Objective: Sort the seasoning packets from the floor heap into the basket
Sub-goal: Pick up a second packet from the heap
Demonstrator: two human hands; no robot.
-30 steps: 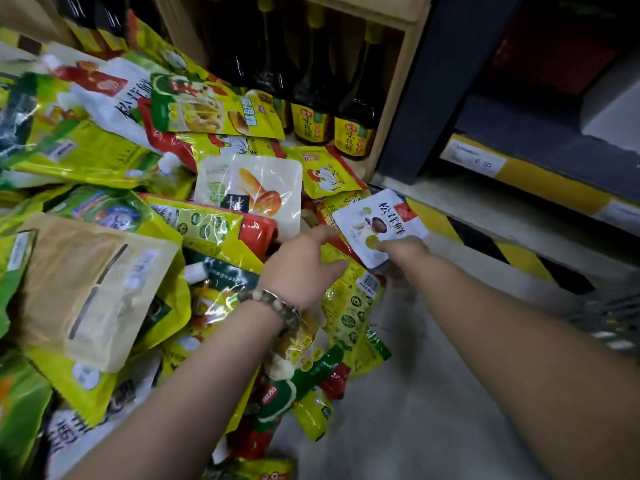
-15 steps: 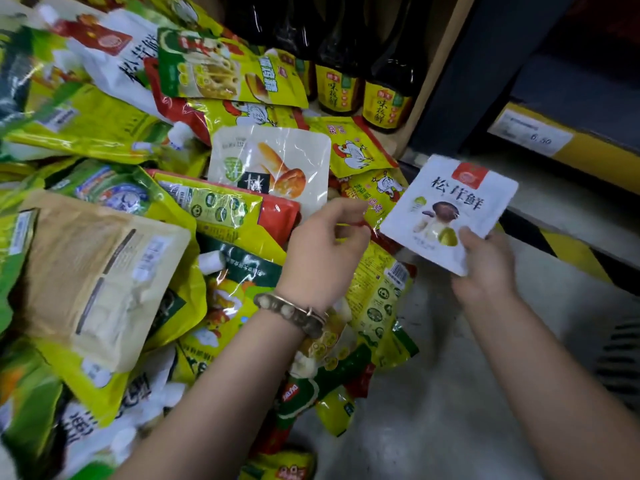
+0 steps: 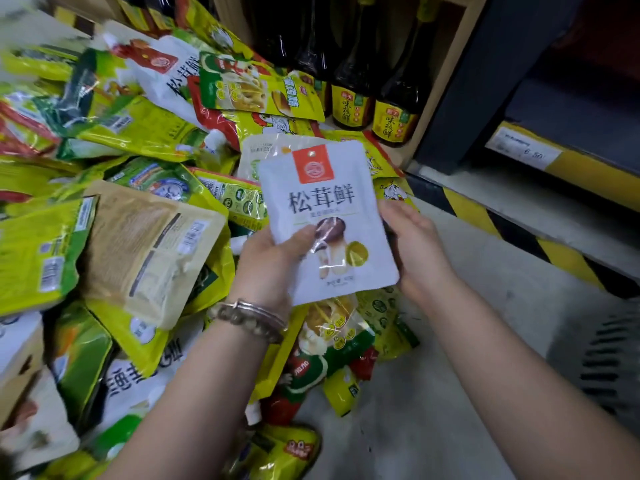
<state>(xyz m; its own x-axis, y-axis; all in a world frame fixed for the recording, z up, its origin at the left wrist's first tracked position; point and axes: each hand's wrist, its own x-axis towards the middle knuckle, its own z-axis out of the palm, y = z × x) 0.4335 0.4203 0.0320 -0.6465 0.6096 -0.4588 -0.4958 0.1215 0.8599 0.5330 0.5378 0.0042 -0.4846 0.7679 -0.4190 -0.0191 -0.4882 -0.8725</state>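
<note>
I see both hands up in front of me with one small white mushroom seasoning packet (image 3: 329, 216) held between them, upright and face toward the camera, above the near right part of the heap (image 3: 138, 168). It carries a red square logo at the top, large dark characters across the middle and a brown-capped mushroom below.

My left hand (image 3: 273, 258) grips the packet's lower left corner, with the thumb pressed on the front over the mushroom picture and the fingers hidden behind. A beaded bracelet (image 3: 249, 317) sits on that wrist. My right hand (image 3: 415, 244) holds the packet's right edge, its fingers tucked behind it; I cannot see exactly how they lie.

The heap of seasoning packets fills the left half of the view, mostly yellow and green, overlapping and tilted every way. A large tan packet (image 3: 149, 251) lies back side up just left of my left hand. Its far and left parts are blurred.

Beyond the heap, dark sauce bottles (image 3: 353, 81) with yellow labels stand in a wooden crate (image 3: 446, 64). To the right is bare grey floor (image 3: 450, 358), then a yellow-and-black striped kerb (image 3: 512, 233) under a dark shelf with a price tag (image 3: 523, 150). A dark slatted shape (image 3: 609, 368) at the right edge is too blurred to identify.
</note>
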